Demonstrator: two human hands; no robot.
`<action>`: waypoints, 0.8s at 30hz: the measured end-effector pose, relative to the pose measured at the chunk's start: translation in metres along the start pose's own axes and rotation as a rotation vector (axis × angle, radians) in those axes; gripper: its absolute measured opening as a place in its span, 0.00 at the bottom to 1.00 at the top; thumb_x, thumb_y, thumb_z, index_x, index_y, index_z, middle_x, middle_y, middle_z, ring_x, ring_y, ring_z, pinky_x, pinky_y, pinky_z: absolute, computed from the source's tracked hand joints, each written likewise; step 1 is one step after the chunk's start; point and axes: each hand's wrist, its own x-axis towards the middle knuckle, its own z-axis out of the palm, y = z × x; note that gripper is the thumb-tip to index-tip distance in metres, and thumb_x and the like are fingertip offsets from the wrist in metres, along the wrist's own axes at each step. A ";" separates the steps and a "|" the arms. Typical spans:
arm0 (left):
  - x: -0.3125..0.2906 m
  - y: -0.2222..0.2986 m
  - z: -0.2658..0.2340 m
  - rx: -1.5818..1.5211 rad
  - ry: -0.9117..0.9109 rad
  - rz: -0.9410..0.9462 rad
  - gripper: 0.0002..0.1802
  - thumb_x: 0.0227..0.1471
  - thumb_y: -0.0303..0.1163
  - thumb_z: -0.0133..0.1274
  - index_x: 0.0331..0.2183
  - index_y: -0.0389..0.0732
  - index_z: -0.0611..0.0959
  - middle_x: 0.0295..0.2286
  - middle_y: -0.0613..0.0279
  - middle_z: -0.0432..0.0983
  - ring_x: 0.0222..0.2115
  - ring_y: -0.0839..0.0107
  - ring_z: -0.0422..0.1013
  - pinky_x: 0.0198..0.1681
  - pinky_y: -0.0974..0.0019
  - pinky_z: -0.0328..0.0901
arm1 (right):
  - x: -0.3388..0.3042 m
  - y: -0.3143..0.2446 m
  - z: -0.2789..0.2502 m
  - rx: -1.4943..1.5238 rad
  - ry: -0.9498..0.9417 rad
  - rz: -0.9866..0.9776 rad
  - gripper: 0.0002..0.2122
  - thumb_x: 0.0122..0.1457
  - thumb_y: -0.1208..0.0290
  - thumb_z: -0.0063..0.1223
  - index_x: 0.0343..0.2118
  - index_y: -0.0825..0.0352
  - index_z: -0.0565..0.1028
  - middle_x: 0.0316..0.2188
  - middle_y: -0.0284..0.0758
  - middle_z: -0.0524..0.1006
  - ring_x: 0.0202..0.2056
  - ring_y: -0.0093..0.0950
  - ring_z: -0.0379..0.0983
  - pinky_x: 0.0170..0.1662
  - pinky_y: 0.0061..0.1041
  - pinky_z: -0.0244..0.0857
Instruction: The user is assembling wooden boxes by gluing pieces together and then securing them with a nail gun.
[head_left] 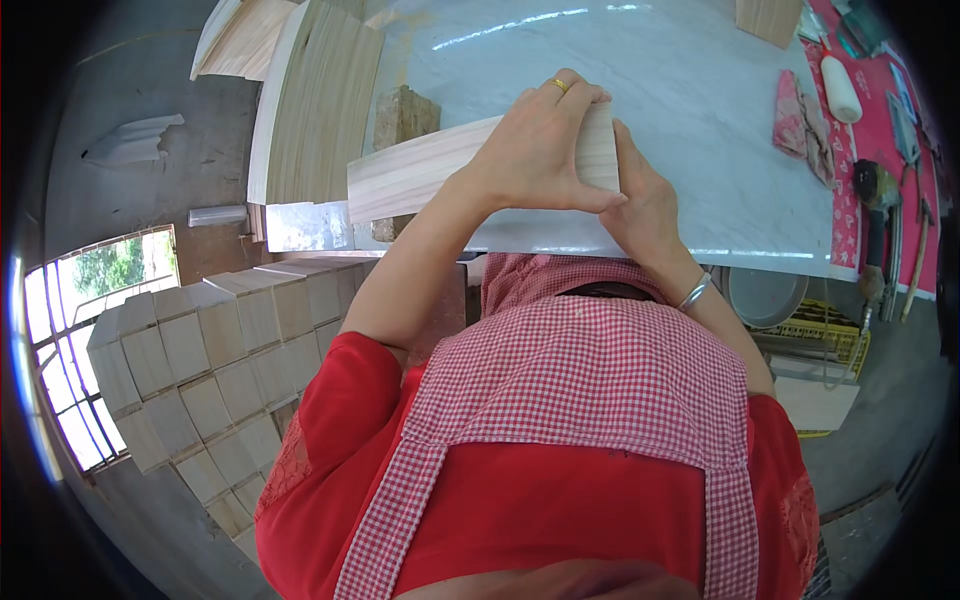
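Note:
A pale, straight-grained wooden board (pixel 415 170) lies across the light table top near its front edge. My left hand (pixel 530 150) spans its right part and grips it, thumb along the near edge and fingers over the far edge. Cupped against the board's right end is my right hand (pixel 645 205), its fingers partly hidden behind that end. The two hands meet near the board's near right corner. Beneath the board's left part sits a rough brown block (pixel 405 112), showing on both sides of it.
Stacked pale boards (pixel 320 105) stand left of the block. Many wooden pieces (pixel 230 345) are piled low at the left. On the right lie a pink cloth (pixel 790 115), a white bottle (pixel 840 90) and a dark-handled tool (pixel 875 220). A yellow crate (pixel 830 335) stands below.

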 end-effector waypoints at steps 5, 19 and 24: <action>0.000 -0.001 0.001 0.006 0.008 0.004 0.51 0.28 0.51 0.73 0.52 0.31 0.75 0.45 0.47 0.71 0.44 0.48 0.71 0.50 0.53 0.67 | -0.001 0.000 0.000 0.000 -0.019 0.012 0.37 0.49 0.76 0.63 0.64 0.74 0.60 0.41 0.48 0.80 0.34 0.45 0.81 0.33 0.39 0.75; -0.004 -0.005 0.007 0.067 0.124 0.079 0.52 0.26 0.55 0.72 0.50 0.32 0.76 0.45 0.46 0.72 0.46 0.49 0.70 0.51 0.52 0.63 | 0.012 -0.003 -0.030 0.451 -0.108 0.063 0.49 0.45 0.71 0.71 0.71 0.66 0.55 0.30 0.36 0.70 0.29 0.32 0.70 0.36 0.31 0.67; -0.003 -0.004 0.006 0.053 0.067 0.049 0.52 0.26 0.54 0.72 0.50 0.30 0.76 0.44 0.44 0.72 0.46 0.48 0.70 0.51 0.51 0.63 | 0.001 -0.017 -0.049 0.504 -0.217 0.087 0.46 0.47 0.75 0.69 0.71 0.63 0.58 0.32 0.34 0.69 0.28 0.24 0.67 0.33 0.26 0.65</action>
